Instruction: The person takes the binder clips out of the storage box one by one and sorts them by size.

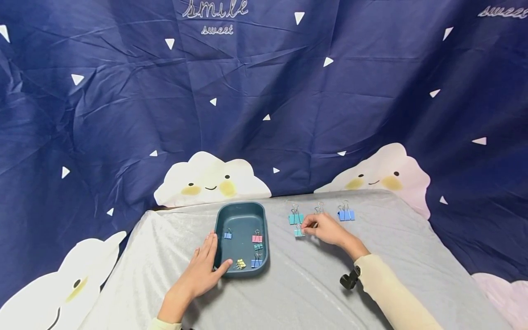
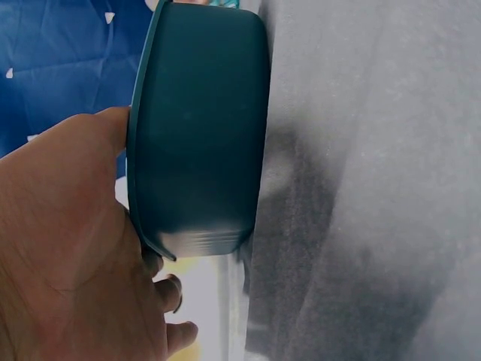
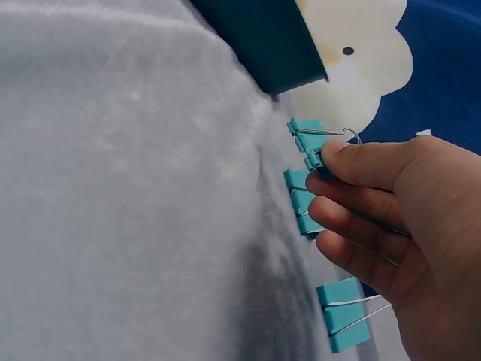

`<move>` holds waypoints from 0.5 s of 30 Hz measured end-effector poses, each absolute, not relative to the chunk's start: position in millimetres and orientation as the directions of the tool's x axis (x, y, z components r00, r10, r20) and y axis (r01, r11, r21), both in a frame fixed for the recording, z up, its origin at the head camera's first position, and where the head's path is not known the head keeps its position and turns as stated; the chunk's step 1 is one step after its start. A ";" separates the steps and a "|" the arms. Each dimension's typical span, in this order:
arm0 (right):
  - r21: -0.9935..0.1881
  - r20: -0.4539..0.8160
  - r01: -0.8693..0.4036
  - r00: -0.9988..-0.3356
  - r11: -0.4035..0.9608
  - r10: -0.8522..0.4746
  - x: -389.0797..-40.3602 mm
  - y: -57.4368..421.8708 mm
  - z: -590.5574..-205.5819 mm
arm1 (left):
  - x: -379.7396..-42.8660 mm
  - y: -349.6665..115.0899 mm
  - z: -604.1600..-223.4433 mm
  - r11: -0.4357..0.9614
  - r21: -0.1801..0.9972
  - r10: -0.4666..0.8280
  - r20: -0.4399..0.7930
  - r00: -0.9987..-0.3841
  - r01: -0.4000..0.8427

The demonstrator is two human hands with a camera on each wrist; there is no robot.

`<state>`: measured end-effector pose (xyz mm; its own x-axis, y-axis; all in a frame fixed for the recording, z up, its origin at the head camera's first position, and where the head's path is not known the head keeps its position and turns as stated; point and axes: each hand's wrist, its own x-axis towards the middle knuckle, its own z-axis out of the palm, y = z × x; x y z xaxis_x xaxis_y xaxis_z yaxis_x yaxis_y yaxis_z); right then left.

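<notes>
A small light-teal binder clip (image 1: 299,233) is pinched between the thumb and fingertips of my right hand (image 1: 329,230). Right behind it stands a larger teal binder clip (image 1: 294,219). In the right wrist view, the pinched clip (image 3: 313,161) is partly covered by the thumb. My left hand (image 1: 199,268) rests on the left side of a dark teal tray (image 1: 241,274), fingers straight along its rim and thumb over the near corner. Inside the tray lie a pink clip (image 1: 257,239), a yellow clip (image 1: 241,264) and several blue and green ones.
A blue binder clip (image 1: 346,215) stands at the right of the row. Another clip (image 1: 319,208) shows only its wire handles behind my right hand. Grey cloth (image 1: 305,293) covers the table, and a navy curtain (image 1: 247,128) with clouds hangs behind.
</notes>
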<state>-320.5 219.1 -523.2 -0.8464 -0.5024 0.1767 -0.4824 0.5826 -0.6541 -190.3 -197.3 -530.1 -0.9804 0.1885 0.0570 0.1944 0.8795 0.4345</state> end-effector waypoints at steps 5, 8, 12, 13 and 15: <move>-0.624 0.202 -0.506 -0.840 0.595 -0.503 -323.7 219.7 -536.0 | -189.6 -195.7 -529.2 0.877 0.435 0.190 0.074 -0.979 0.203; -0.621 0.197 -0.509 -0.837 0.595 -0.511 -324.4 219.8 -543.0 | -189.5 -194.9 -529.2 0.874 0.436 0.194 0.091 -0.977 0.214; -0.639 0.178 -0.500 -0.836 0.585 -0.520 -324.6 220.4 -548.0 | -188.8 -194.7 -529.1 0.871 0.443 0.194 0.091 -0.977 0.214; -0.642 0.176 -0.497 -0.837 0.583 -0.519 -324.7 220.4 -548.5 | -188.6 -194.7 -529.0 0.870 0.445 0.193 0.088 -0.977 0.212; -0.646 0.178 -0.500 -0.833 0.576 -0.523 -325.1 220.7 -549.1 | -188.3 -194.6 -528.8 0.869 0.448 0.190 0.091 -0.978 0.211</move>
<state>-325.1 220.7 -549.1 -0.8333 -0.5234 0.1781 -0.5001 0.5763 -0.6463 -188.3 -194.6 -528.8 -0.9776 0.1900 0.0910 0.2106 0.8690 0.4478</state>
